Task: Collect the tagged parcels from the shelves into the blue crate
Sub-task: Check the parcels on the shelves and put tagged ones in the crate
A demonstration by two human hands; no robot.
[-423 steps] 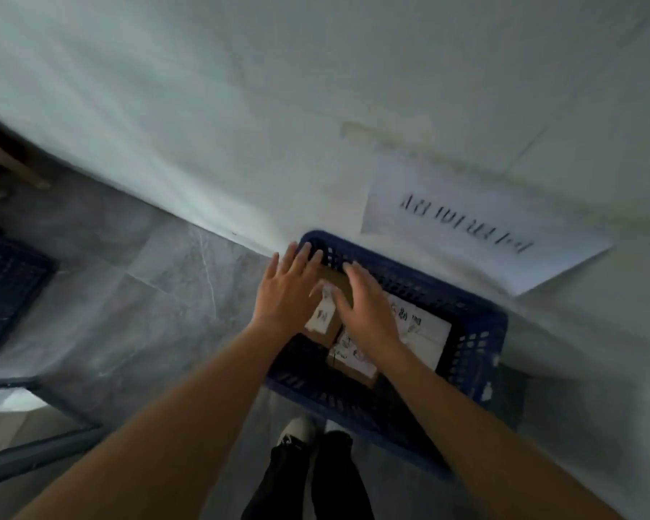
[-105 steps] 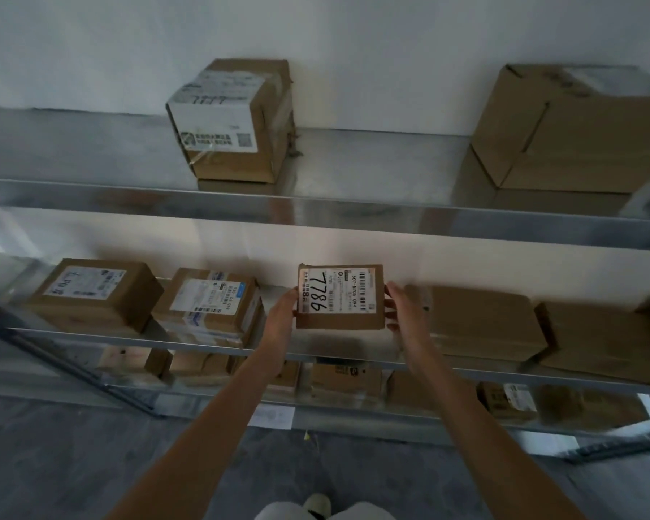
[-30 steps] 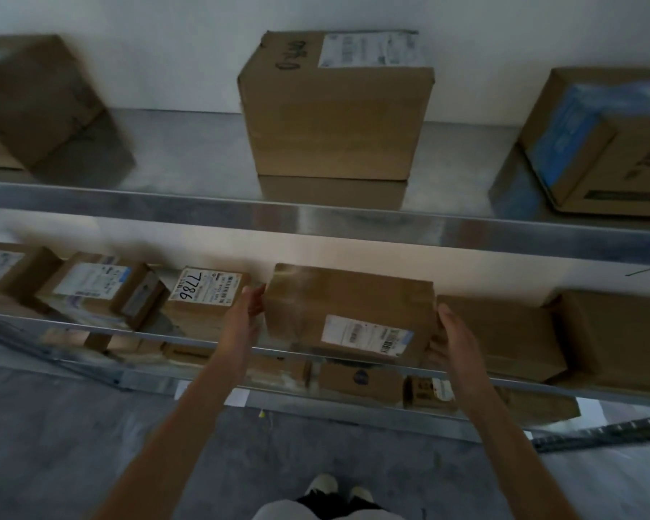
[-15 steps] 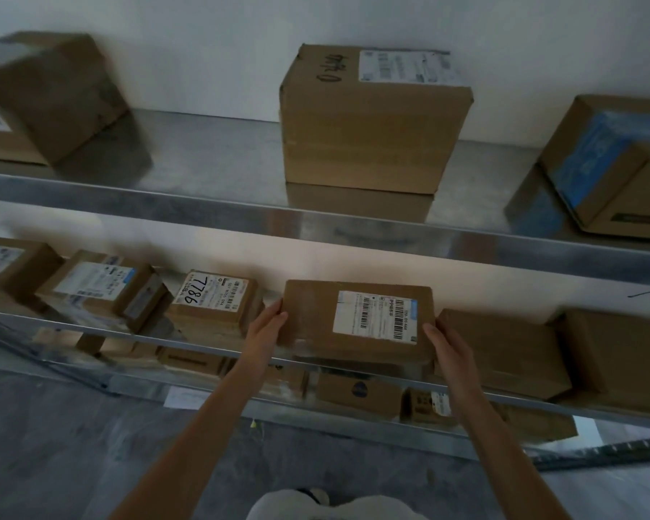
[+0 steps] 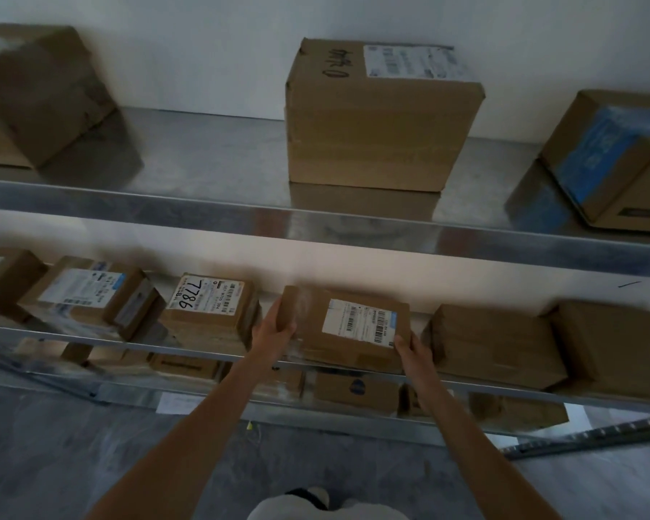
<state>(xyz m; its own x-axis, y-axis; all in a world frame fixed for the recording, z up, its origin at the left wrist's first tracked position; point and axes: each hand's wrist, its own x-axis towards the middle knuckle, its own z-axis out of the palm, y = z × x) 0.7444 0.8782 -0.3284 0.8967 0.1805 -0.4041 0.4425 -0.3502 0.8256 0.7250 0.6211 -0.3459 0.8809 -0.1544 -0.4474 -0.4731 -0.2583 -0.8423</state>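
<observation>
Reaching forward with both forearms extended, a flat labelled parcel [image 5: 348, 328] is gripped on the middle shelf [image 5: 91, 334]: its near-left corner is clasped by the left hand [image 5: 276, 328], its near-right corner by the right hand [image 5: 413, 350]. Just left of the left hand sits the "7786" box [image 5: 211, 313].

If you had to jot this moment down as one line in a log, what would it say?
step: picking parcel | hands: left hand and right hand grip labelled parcel at its ends | place: middle shelf | crate: out of view
</observation>
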